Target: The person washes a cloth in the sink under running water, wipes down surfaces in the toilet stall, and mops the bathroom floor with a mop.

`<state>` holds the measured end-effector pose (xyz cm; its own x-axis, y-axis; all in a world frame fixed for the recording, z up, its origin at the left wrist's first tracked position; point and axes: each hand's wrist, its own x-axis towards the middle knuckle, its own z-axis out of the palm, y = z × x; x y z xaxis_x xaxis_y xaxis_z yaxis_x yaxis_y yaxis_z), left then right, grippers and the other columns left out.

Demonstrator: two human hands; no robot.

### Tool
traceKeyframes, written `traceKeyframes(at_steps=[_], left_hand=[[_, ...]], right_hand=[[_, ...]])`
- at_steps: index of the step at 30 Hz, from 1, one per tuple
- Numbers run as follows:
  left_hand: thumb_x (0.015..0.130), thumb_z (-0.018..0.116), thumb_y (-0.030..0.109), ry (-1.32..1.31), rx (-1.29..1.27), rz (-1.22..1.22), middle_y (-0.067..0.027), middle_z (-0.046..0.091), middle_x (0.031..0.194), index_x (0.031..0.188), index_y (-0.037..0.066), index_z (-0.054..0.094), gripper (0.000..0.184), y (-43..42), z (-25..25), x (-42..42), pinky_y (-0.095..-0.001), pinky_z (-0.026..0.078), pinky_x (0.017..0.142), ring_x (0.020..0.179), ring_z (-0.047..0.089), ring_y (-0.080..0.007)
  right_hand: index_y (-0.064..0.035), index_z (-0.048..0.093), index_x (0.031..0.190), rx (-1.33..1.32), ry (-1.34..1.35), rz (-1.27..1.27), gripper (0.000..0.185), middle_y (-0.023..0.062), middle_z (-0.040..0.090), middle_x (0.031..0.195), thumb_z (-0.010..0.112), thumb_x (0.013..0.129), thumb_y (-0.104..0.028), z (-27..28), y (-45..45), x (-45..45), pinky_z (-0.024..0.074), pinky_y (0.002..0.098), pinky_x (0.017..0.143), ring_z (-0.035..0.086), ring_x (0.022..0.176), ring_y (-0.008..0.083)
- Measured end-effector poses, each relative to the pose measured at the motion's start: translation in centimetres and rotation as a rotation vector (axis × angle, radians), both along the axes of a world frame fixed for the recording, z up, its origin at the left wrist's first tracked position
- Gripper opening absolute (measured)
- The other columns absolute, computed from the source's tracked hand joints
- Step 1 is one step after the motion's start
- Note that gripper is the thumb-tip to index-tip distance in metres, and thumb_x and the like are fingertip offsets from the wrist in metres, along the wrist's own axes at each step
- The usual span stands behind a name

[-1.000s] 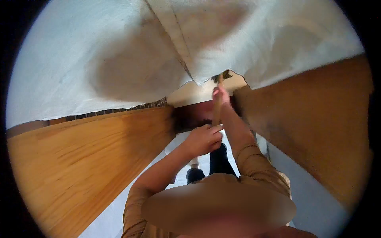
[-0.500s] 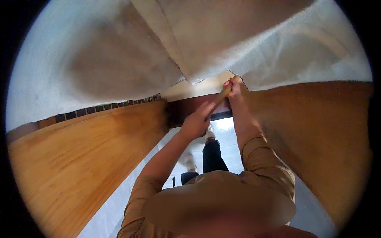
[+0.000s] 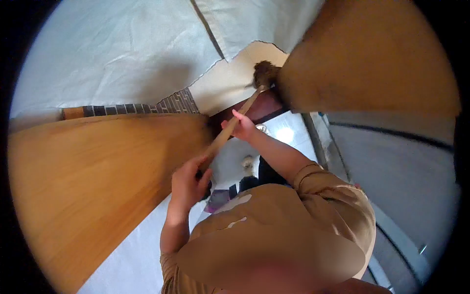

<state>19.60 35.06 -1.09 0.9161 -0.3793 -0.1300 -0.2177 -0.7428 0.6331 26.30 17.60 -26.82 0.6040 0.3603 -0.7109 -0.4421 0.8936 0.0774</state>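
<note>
A long wooden handle (image 3: 250,101) runs diagonally up to a dark brown, bristly head (image 3: 265,73), which lies beside the inner edge of the right wooden panel. My left hand (image 3: 188,183) is closed round the handle's lower part, near the left wooden panel. Farther up the handle, my right hand (image 3: 240,126) holds it with the thumb raised, above a dark red strip (image 3: 264,105) at floor level.
Large wooden panels stand on the left (image 3: 98,181) and right (image 3: 372,63). White cloth (image 3: 127,54) hangs across the top, over a cream surface (image 3: 220,83) and small dark tiles (image 3: 178,102). Pale floor (image 3: 291,134) and a shoe (image 3: 248,162) show below.
Both hands have moved left and down with the handle, my left hand farther. The bristly head has come into view again. The right panel now sits higher, showing grey surfaces below it.
</note>
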Motion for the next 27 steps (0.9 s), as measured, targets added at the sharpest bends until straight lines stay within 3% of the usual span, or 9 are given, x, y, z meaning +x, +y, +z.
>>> traceKeyframes(at_steps=[2,4,8,10,12,15,17,22,27], left_hand=[[0.070,0.067,0.010,-0.130,0.029,-0.116,-0.0118,0.061,0.086,0.098,0.005,0.055,0.031,-0.2,2.8,-3.2,-0.0337,0.048,0.061,0.071,0.060,-0.0273],[0.069,0.067,0.011,-0.252,0.059,-0.222,-0.0110,0.061,0.084,0.096,0.005,0.055,0.030,-0.5,4.9,-5.0,-0.0338,0.048,0.061,0.069,0.060,-0.0274],[0.070,0.061,0.003,-0.311,-0.064,-0.249,-0.0129,0.061,0.084,0.094,0.003,0.057,0.025,2.6,9.6,-7.7,-0.0315,0.048,0.060,0.067,0.060,-0.0249],[0.068,0.057,-0.001,-0.440,-0.104,-0.339,-0.0149,0.061,0.085,0.093,0.000,0.058,0.025,3.1,13.4,-8.5,-0.0311,0.048,0.064,0.071,0.061,-0.0233],[0.069,0.056,0.005,-0.636,-0.028,-0.456,-0.0164,0.062,0.087,0.093,-0.003,0.057,0.025,4.9,17.5,-9.3,-0.0335,0.048,0.070,0.079,0.060,-0.0236],[0.074,0.053,0.018,-0.639,-0.283,-0.211,-0.0228,0.058,0.093,0.096,-0.006,0.054,0.032,10.9,23.7,-10.4,-0.0403,0.047,0.078,0.089,0.057,-0.0306],[0.077,0.051,0.020,-0.628,-0.559,-0.158,-0.0220,0.054,0.097,0.101,-0.006,0.051,0.036,14.1,28.0,-11.9,-0.0419,0.044,0.081,0.088,0.054,-0.0312],[0.075,0.051,0.037,-1.289,-0.379,-0.138,-0.0168,0.053,0.084,0.091,-0.003,0.052,0.042,13.5,34.6,-14.5,-0.0393,0.043,0.068,0.072,0.052,-0.0298],[0.074,0.052,0.053,-1.738,-0.173,-0.091,-0.0115,0.051,0.072,0.080,0.000,0.053,0.053,9.4,38.0,-16.6,-0.0368,0.043,0.055,0.056,0.049,-0.0283]], right_hand=[[-0.0049,0.048,0.074,-0.007,0.034,-0.192,0.020,0.0085,0.052,0.071,0.054,0.082,-0.022,-1.9,1.7,-2.5,0.0472,0.0381,0.071,0.054,0.067,0.0238],[-0.0038,0.046,0.072,0.071,0.085,-0.342,0.019,0.0088,0.050,0.068,0.054,0.081,-0.018,-9.6,2.9,-2.8,0.0472,0.0372,0.068,0.053,0.064,0.0231],[-0.0009,0.050,0.075,0.187,-0.052,-0.238,0.008,0.0119,0.054,0.069,0.052,0.077,-0.009,-3.4,4.4,-6.6,0.0459,0.0368,0.068,0.052,0.064,0.0255],[0.0047,0.049,0.091,0.175,-0.157,-0.395,0.020,0.0173,0.056,0.088,0.053,0.079,-0.011,2.0,4.9,-8.4,0.0472,0.0358,0.068,0.055,0.073,0.0276],[0.0093,0.046,0.099,0.272,-0.252,-0.482,0.029,0.0207,0.054,0.100,0.051,0.082,-0.013,9.1,4.4,-11.5,0.0437,0.0386,0.085,0.053,0.092,0.0312],[0.0091,0.043,0.112,0.467,-0.609,-0.448,0.040,0.0223,0.048,0.117,0.046,0.087,-0.022,15.9,5.0,-15.2,0.0305,0.0419,0.101,0.045,0.111,0.0326],[0.0062,0.040,0.118,0.607,-0.841,-0.278,0.049,0.0158,0.044,0.125,0.044,0.088,-0.032,17.6,5.9,-16.9,0.0315,0.0388,0.100,0.044,0.114,0.0304],[-0.0065,0.035,0.126,0.870,-1.284,-0.140,0.051,0.0123,0.031,0.135,0.046,0.087,-0.037,28.9,5.2,-22.3,0.0454,0.0433,0.085,0.041,0.115,0.0379],[-0.0095,0.037,0.124,0.514,-1.496,-0.216,0.049,0.0121,0.034,0.133,0.047,0.086,-0.039,31.7,-0.7,-26.5,0.0481,0.0432,0.079,0.046,0.109,0.0386]])
